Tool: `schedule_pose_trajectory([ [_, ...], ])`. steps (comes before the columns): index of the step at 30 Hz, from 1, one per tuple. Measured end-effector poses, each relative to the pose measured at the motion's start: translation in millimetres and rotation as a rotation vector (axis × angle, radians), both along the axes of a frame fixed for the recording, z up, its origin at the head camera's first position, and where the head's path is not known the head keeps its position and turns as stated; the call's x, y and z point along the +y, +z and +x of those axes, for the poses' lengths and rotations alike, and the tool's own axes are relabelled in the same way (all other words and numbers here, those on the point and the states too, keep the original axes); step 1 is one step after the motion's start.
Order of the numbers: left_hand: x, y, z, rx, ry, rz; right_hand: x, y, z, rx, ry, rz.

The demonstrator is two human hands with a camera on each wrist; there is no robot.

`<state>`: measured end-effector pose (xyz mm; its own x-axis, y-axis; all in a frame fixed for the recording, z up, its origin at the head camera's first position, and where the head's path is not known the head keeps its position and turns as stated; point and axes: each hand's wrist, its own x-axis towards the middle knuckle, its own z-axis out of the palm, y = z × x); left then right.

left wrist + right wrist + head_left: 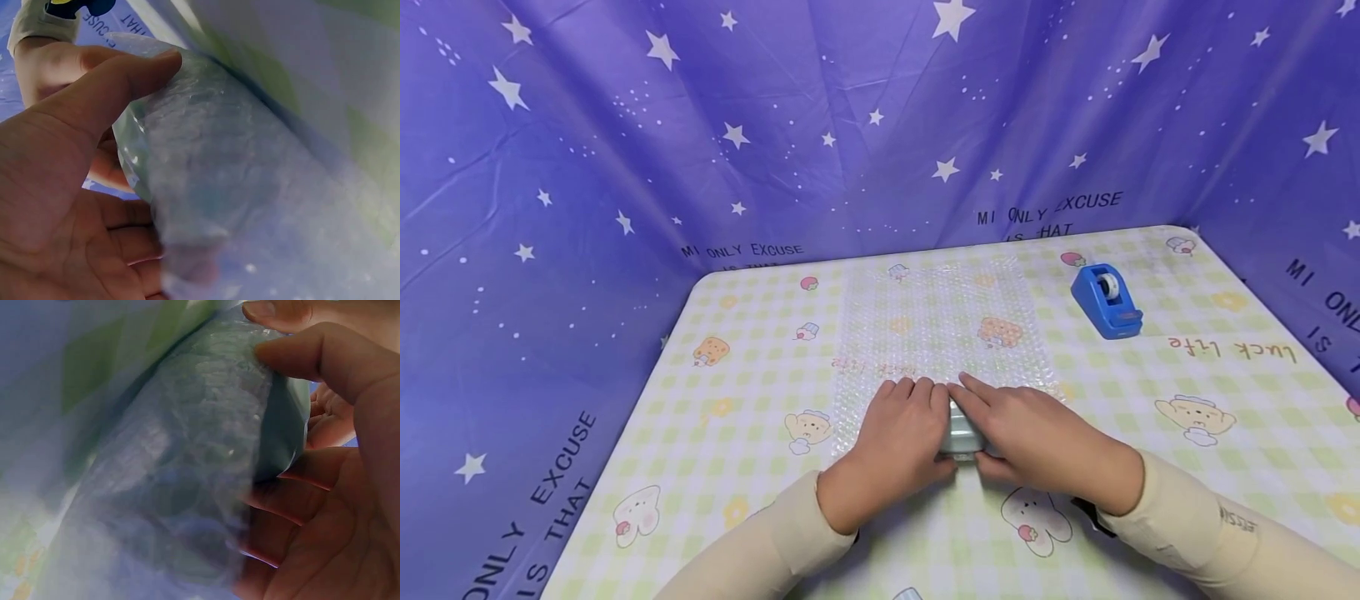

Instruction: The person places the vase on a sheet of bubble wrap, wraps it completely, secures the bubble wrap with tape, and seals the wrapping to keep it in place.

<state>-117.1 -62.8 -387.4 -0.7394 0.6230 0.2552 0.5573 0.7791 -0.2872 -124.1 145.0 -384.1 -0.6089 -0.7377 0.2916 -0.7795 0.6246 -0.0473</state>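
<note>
A sheet of bubble wrap (pixel 925 317) lies flat over the table, its near end folded round a smooth pale green object (pixel 962 432). What kind of object that is, I cannot tell. My left hand (pixel 902 433) grips its left end, thumb on the near side and fingers over the far side. From the right, my right hand (pixel 1037 433) holds the other end the same way. Both wrist views show the wrap (pixel 206 162) drawn over the object, whose green end (pixel 284 431) sticks out past the wrap's edge. The hands cover much of it.
To the right at the back, a blue tape dispenser (pixel 1108 304) with a roll of tape stands on the table. A checked, cartoon-printed cloth (pixel 700 433) covers the tabletop. Purple star-printed curtains (pixel 865 167) hang behind and at both sides.
</note>
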Motion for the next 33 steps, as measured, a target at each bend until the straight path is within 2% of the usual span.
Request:
schedule_pose_trajectory([
  [7, -1, 6.5, -3.8, 0.0, -0.027, -0.013, -2, 1.4, -2.1, -0.03, 0.002, -0.01],
  [20, -2, 17.3, -15.1, -0.12, -0.06, -0.014, 1, 0.3, -5.0, -0.107, -0.008, -0.046],
  [27, -2, 16.0, -18.5, -0.095, -0.082, 0.003, 4, -1.2, -7.2, -0.103, -0.013, -0.048],
  [33, -1, 14.1, -19.5, -0.083, -0.088, 0.009, 5, -2.2, -11.6, -0.121, 0.018, -0.068],
])
